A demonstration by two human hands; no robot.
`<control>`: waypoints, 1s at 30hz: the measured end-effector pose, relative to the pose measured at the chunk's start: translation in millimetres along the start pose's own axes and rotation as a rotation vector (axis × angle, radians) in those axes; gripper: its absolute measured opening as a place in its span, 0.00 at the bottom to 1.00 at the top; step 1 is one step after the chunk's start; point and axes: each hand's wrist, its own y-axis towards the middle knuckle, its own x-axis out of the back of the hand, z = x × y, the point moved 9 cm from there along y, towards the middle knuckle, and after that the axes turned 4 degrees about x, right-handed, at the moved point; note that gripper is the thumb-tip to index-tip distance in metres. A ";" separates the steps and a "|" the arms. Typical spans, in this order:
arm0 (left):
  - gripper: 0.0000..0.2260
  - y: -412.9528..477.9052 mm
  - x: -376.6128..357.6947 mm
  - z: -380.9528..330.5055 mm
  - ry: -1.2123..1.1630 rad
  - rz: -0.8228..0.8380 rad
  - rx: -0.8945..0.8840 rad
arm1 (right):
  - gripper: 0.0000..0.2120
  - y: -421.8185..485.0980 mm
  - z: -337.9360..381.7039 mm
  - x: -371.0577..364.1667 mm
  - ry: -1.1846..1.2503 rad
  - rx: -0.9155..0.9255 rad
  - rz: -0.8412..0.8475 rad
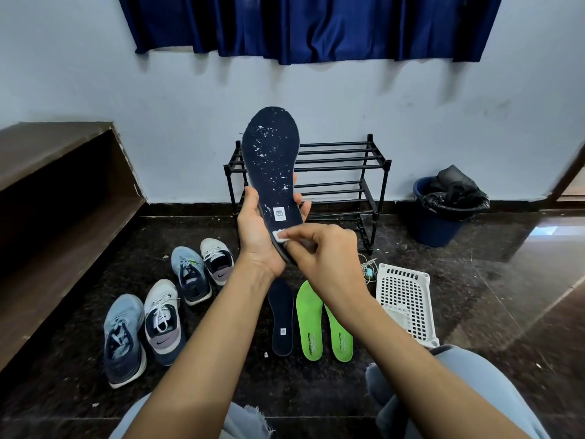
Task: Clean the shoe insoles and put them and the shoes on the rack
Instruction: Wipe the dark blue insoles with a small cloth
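Left hand (256, 236) is gripping speckled insole (272, 153) upright before rack (342, 163), right hand (323, 251) is pinching wipe (280, 235) onto its heel, bin (440, 229) by wall is holding black bag (456, 191).

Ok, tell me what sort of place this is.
Probably a room in a home, near where shoes are kept: a black shoe rack stands against the wall, sneakers lie on the dark polished floor, and a blue curtain hangs above.

The green insole (310, 324) reads REDTAPE; the grey shoe (163, 323) bears a swoosh.
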 end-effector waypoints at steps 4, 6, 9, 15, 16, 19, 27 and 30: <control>0.31 -1.5 -0.6 4.9 0.056 -0.013 0.012 | 0.08 3.3 8.4 5.7 0.011 0.057 -0.104; 0.31 -4.2 -1.4 12.6 0.097 -0.029 0.037 | 0.08 8.8 17.1 6.6 -0.064 0.141 -0.175; 0.30 -5.0 -1.6 18.3 0.084 -0.036 0.064 | 0.09 12.8 22.4 6.9 -0.147 0.215 -0.227; 0.29 -2.0 1.4 2.3 0.046 -0.016 0.002 | 0.09 1.8 10.9 1.4 -0.014 0.107 -0.068; 0.29 -1.7 1.5 4.0 0.051 -0.017 0.004 | 0.09 0.2 10.2 2.5 -0.017 0.106 -0.077; 0.29 -2.5 0.3 15.8 0.090 -0.043 0.036 | 0.09 3.8 14.5 7.4 -0.066 0.145 -0.156; 0.28 -2.4 2.6 21.7 0.096 -0.071 0.056 | 0.10 10.9 12.5 9.1 -0.086 0.160 -0.144; 0.28 -1.3 2.3 10.9 0.072 -0.058 0.010 | 0.09 -1.3 9.2 7.2 -0.021 0.113 -0.095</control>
